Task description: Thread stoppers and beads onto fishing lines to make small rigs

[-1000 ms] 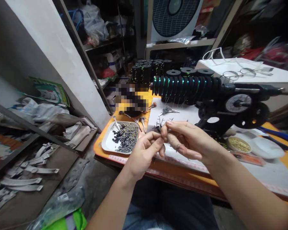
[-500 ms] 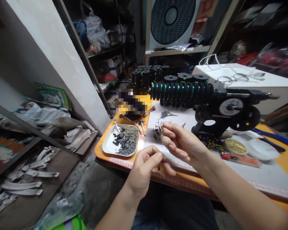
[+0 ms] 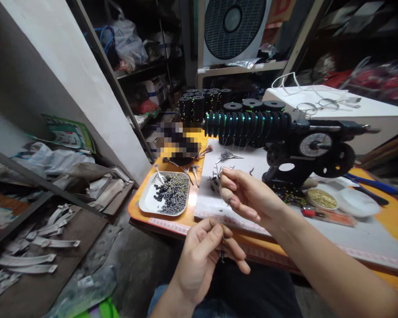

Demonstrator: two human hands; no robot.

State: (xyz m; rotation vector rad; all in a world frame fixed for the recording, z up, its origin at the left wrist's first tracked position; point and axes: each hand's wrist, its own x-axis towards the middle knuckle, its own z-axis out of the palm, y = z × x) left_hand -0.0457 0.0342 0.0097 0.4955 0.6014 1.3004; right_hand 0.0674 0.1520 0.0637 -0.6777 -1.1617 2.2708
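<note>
My left hand point(image 3: 202, 254) is low in front of the table edge, thumb and index finger pinched on a thin line with a small dark piece point(image 3: 222, 255) below the fingertips. The other fingers of that hand are loosely spread. Up and to the right, my right hand point(image 3: 243, 194) hovers over the white sheet with its fingers curled together; whatever it pinches is too fine to make out. A beige wrap point(image 3: 227, 195) covers one of its fingertips. Just beyond these fingers lie small black wire-like pieces point(image 3: 214, 180).
A white tray point(image 3: 147, 205) of small grey, black and yellow pieces stands left. Behind the hands is a black winder point(image 3: 313, 143) with a dial, carrying foam spools point(image 3: 248, 126) wound with line. Right of it are a bowl of gold bits point(image 3: 321, 198) and blue-handled pliers point(image 3: 374, 183).
My left hand has moved down, away from the right hand, and the small dark piece now shows clearly under its fingers. My right hand keeps nearly the same pose. The view has shifted slightly.
</note>
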